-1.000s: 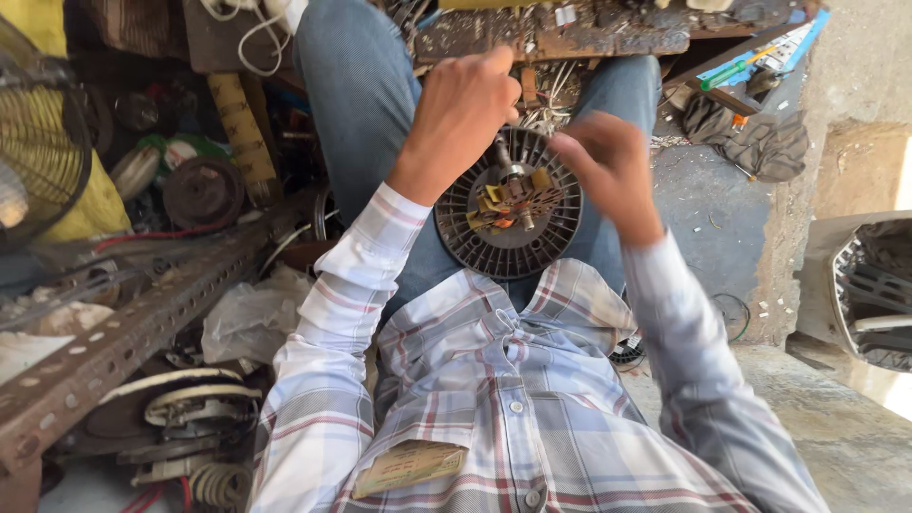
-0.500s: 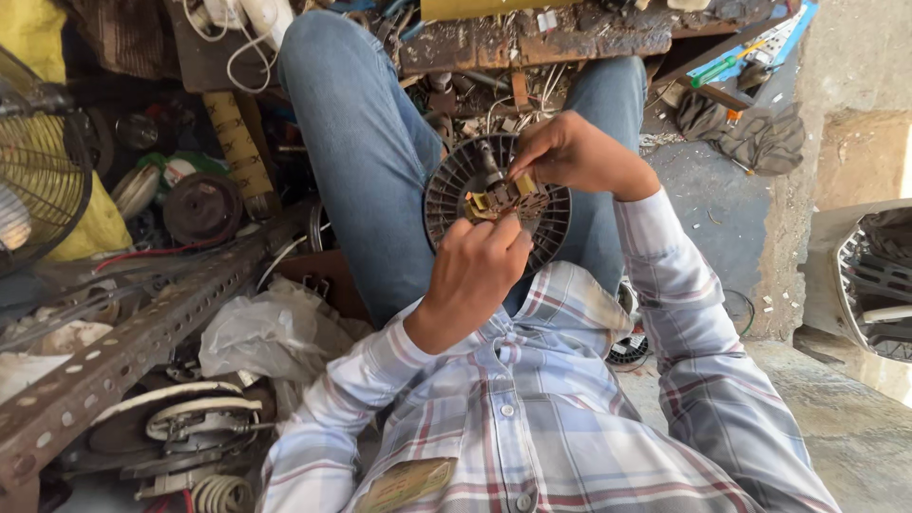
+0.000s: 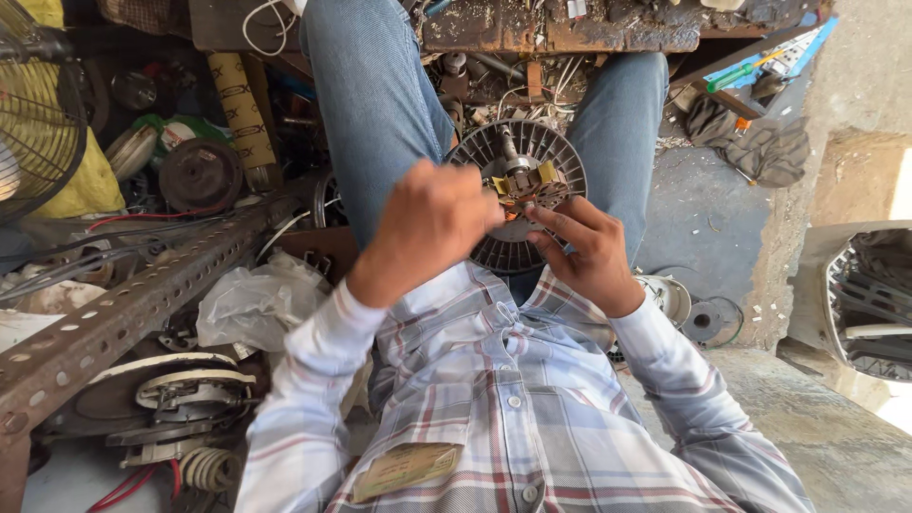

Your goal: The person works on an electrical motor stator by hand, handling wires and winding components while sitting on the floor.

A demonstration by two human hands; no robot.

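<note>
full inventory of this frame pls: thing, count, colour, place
fan motor: 1, dark finned disc with shaft and copper windings, on the lap between both hands
fan guard: 1, black wire, far left
perforated angle bar: 1, rusty, lower left, slanting
plastic bag: 1, clear white, beside the bar
wound stator: 1, pale, bottom left
wooden bench: 1, brown, worn, top centre
rag: 1, grey, floor at right
jeans: blue, both legs
shirt: plaid, pale
left hand: closed at the motor's left rim
right hand: fingers on the motor's hub
</note>
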